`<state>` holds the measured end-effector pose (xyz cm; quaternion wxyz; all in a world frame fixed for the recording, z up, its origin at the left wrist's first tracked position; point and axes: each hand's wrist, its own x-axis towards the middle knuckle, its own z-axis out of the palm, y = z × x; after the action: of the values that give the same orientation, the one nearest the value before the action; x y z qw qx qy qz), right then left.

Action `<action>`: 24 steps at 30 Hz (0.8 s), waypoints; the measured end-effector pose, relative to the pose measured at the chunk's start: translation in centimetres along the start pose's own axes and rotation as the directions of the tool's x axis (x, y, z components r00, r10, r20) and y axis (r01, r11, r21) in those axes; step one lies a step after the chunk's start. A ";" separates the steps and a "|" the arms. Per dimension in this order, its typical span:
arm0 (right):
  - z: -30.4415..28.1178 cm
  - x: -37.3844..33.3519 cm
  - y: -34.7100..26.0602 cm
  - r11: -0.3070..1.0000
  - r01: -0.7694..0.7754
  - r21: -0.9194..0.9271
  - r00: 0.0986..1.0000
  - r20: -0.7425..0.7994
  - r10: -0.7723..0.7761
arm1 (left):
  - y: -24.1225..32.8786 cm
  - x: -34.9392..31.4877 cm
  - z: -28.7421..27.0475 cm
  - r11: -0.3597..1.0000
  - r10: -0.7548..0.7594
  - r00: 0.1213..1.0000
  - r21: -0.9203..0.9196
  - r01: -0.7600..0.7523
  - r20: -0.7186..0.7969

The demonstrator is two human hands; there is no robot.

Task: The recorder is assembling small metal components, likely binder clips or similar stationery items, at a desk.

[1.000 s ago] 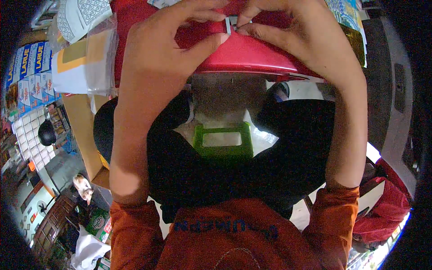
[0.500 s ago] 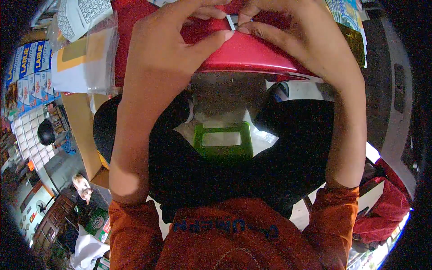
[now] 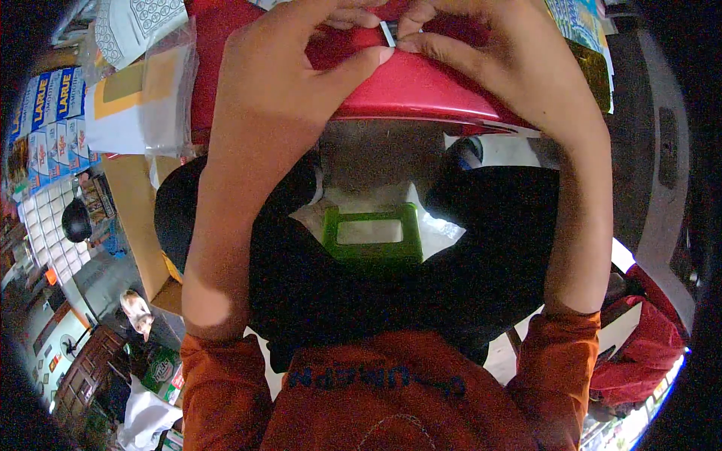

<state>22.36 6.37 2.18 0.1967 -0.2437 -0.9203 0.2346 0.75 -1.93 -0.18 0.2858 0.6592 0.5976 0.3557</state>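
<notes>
A small, thin white strip point(image 3: 387, 34) is pinched between my two hands, above a glossy red tabletop point(image 3: 421, 94). My left hand point(image 3: 293, 71) closes on it from the left, the thumb tip at its lower end and the other fingers curled near its upper end. On the other side, my right hand point(image 3: 489, 56) presses thumb and forefinger together against the strip's right side. The fingers partly cover the piece, so its full shape is hidden. The upper parts of both hands run out of the picture.
Plastic-sleeved papers point(image 3: 139, 105) and a patterned sheet point(image 3: 154, 26) lie at the table's left. Blue cartons point(image 3: 53, 135) are stacked beyond. Below are a green plastic frame point(image 3: 372, 255) between my legs, a cardboard box point(image 3: 131, 218) and a cat point(image 3: 137, 312). Red cloth point(image 3: 639, 353) lies at right.
Both hands stay almost in place. The white strip has shifted very slightly, and the right fingertips have moved a little against it.
</notes>
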 end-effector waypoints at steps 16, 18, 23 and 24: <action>-0.3 0.5 0.6 0.990 -0.034 0.138 0.996 -0.076 0.044 | 2.5 -0.6 -0.8 0.996 0.029 1.000 -0.084 -0.029 0.008; -2.2 1.2 -0.9 0.972 -0.167 0.166 0.986 0.002 0.169 | 2.9 0.0 -0.4 0.999 -0.016 0.999 -0.041 0.017 0.030; 1.0 1.6 2.2 0.984 -0.123 0.131 0.989 -0.066 0.133 | 3.2 -0.1 -0.6 0.992 -0.124 0.992 0.021 0.123 0.038; 0.7 1.7 1.9 0.984 -0.125 0.125 0.990 -0.044 0.131 | 3.2 -0.1 -0.6 0.993 -0.117 0.992 0.013 0.117 0.035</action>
<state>21.33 8.50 0.98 0.2196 -0.2958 -0.8813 0.2959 2.10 -2.44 2.72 0.3132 0.6309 0.6321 0.3231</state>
